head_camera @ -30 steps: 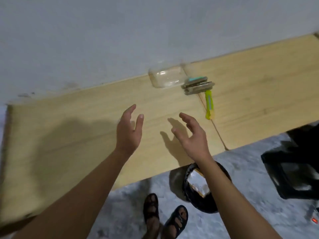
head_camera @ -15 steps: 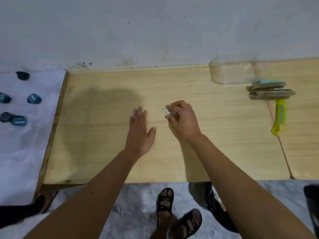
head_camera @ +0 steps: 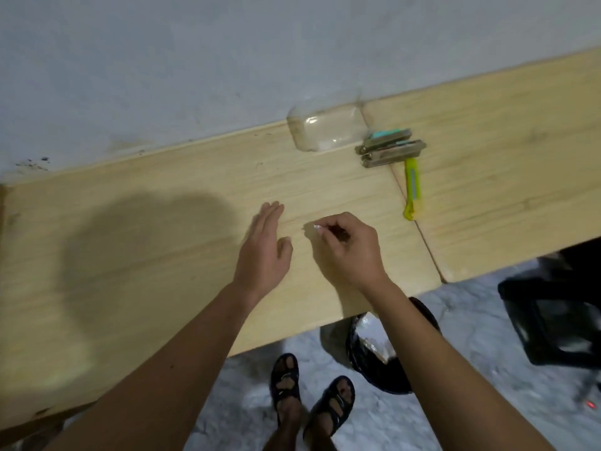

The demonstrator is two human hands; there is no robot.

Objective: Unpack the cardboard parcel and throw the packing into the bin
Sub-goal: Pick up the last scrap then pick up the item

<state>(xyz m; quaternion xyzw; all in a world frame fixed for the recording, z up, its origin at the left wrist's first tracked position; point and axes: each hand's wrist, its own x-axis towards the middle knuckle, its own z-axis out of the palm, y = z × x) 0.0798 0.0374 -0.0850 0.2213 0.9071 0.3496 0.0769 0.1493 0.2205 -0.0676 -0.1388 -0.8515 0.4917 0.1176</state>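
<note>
So my right hand (head_camera: pixel 349 247) is curled over the wooden surface (head_camera: pixel 146 255), fingertips pinched on a tiny whitish scrap of packing (head_camera: pixel 317 227). It sticks out of the pinch toward my left hand; too small to tell its long axis. Left hand (head_camera: pixel 265 249) is flat and relaxed just beside it, fingers pointing at the wall, holding nothing. The black bin (head_camera: pixel 390 366) sits on the floor under the surface edge, below my right forearm, with crumpled shiny wrap in it. A yellow-green cutter (head_camera: pixel 411 190) lies off to the right, long axis running toward the wall.

Yellow-green knife (head_camera: pixel 411 190) (perhaps teal-topped stack (head_camera: pixel 389 150))
</note>
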